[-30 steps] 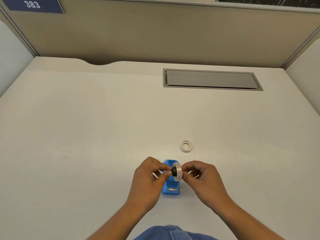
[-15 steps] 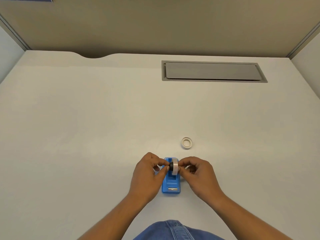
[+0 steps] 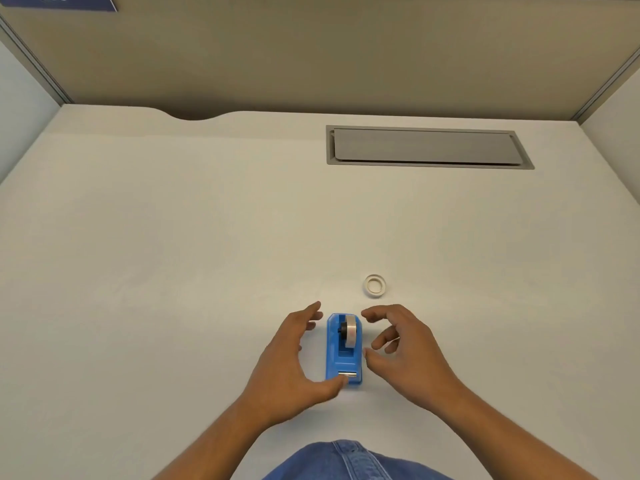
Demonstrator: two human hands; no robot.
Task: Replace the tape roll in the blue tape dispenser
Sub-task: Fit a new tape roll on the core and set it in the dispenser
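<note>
Bench: I am looking down on a wide, pale off-white bench (image 3: 173,254), walled at the back by a tan partition (image 3: 311,57).
Hatch: a long grey rectangular cable hatch (image 3: 426,147) is sitting shut in the far right of the bench, well apart from the work.
Left hand: my left hand (image 3: 287,362) is hovering just beside the dispenser's left side, its grip spread wide and holding nothing; the thumb is lying near the cutter end, and I cannot tell whether it is touching.
Right hand: my right hand (image 3: 405,351) is hovering just beside the right side, fingers loosely curled, grip wide and empty.
Dispenser: the small blue plastic tape dispenser (image 3: 344,351) is standing on the bench between both hands, cutter end toward me.
New roll: a clear tape roll on a black hub (image 3: 349,332) is sitting upright in the dispenser's cradle.
Old core: a small white empty tape ring (image 3: 375,285) is lying flat on the bench, beyond and to the right.
Progress: I am judging the swap nearly done; what is probably left is drawing the tape end to the cutter.
Obstacles: nothing is standing in the way.
</note>
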